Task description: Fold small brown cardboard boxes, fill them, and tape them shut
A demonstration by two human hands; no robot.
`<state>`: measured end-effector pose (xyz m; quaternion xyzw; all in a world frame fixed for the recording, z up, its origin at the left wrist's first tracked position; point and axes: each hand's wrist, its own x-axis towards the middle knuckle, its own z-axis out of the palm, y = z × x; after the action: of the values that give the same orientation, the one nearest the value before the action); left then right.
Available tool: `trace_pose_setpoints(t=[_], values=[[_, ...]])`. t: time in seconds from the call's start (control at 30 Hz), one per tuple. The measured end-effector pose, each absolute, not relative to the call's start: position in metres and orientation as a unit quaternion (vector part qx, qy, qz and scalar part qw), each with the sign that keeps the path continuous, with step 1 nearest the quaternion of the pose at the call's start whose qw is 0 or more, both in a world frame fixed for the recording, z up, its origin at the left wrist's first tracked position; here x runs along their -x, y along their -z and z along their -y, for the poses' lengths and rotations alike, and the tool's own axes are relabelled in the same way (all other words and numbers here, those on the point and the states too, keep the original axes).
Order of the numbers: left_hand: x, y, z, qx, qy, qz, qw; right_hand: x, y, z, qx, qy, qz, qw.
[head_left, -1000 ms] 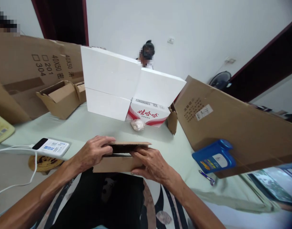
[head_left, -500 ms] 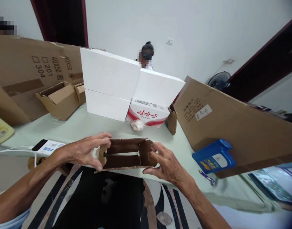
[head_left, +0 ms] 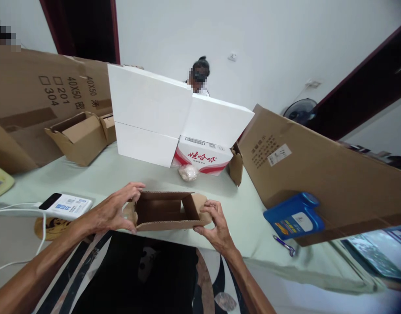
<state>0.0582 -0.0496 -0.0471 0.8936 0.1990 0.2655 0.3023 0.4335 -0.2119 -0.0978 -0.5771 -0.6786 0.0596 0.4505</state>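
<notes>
Between my two hands is a small brown cardboard box, open at the top, near the front edge of the table. My left hand grips its left end, thumb low in front and fingers over the far corner. At the right end, my right hand holds the box by its end flap, fingers curled on top and thumb at the front side. Through the box's inside, a pale strip shows at the far right of the bottom.
White boxes and a red-and-white carton stand ahead, a clear-wrapped lump before them. A blue bottle and purple pen lie right. A white device with cables sits left. Large cardboard panels flank the table; a person sits beyond.
Both hands have shifted the box a little left and toward the table. Its right end flap now leans outward and its front side shows more.
</notes>
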Motion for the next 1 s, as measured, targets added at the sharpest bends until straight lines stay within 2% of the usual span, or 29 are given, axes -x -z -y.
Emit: trace_pose_setpoints(t=[0.13, 0.2, 0.37, 0.6, 0.67, 0.77, 0.83, 1.0], values=[[-0.062, 0.062, 0.047, -0.854, -0.344, -0.262, 0.288, -0.421, 0.127, 0.209, 0.565, -0.135, 0.562, 0.589], [-0.066, 0.066, 0.046, -0.836, -0.370, -0.282, 0.291, -0.418, 0.136, 0.208, 0.562, -0.168, 0.522, 0.620], [-0.082, 0.075, 0.037, -0.774, -0.459, -0.318, 0.299, -0.425, 0.136, 0.204, 0.619, -0.216, 0.500, 0.566], [-0.102, 0.075, 0.012, -0.665, -0.590, -0.371, 0.270, -0.426, 0.108, 0.207, 0.616, -0.213, 0.483, 0.585], [-0.104, 0.072, 0.008, -0.646, -0.586, -0.377, 0.312, -0.423, 0.102, 0.211, 0.609, -0.223, 0.462, 0.605], [-0.102, 0.068, 0.007, -0.612, -0.517, -0.362, 0.476, -0.423, 0.094, 0.222, 0.604, -0.239, 0.431, 0.626], [-0.101, 0.066, 0.010, -0.584, -0.483, -0.346, 0.554, -0.425, 0.089, 0.230, 0.609, -0.259, 0.439, 0.607], [-0.105, 0.056, 0.018, -0.533, -0.552, -0.367, 0.526, -0.424, 0.075, 0.252, 0.610, -0.329, 0.507, 0.513]])
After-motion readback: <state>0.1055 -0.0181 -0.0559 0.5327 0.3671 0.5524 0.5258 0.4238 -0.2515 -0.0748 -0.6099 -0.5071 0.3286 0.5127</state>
